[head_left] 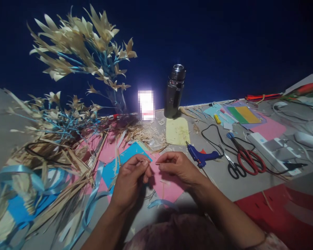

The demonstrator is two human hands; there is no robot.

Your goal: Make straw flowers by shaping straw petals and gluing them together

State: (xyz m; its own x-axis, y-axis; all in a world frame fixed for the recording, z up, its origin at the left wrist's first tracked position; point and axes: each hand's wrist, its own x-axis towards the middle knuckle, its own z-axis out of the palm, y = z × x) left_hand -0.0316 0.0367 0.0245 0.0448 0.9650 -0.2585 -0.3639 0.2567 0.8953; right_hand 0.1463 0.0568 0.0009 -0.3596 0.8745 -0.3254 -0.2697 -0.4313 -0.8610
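Note:
My left hand (133,178) is closed in a pinch, thumb against the fingers, above the pink and blue paper. Whatever it holds is too small to make out. Facing it, my right hand (178,169) pinches a thin pale strand (158,163) whose tip points towards the left fingertips. Below both hands lie pink paper (169,189) and a blue sheet (135,152), scattered with dry husk bits. A light blue ribbon (163,203) curls under my wrists. Just right of my right hand rests a blue glue gun (205,156).
Husk flowers on blue stems (104,62) stand at the back left, above dry husk strips (73,187). A dark flask (174,92) is upright behind a yellow sheet (177,132). Red-handled scissors (250,161), black-handled scissors (236,170) and a power strip (272,149) lie right.

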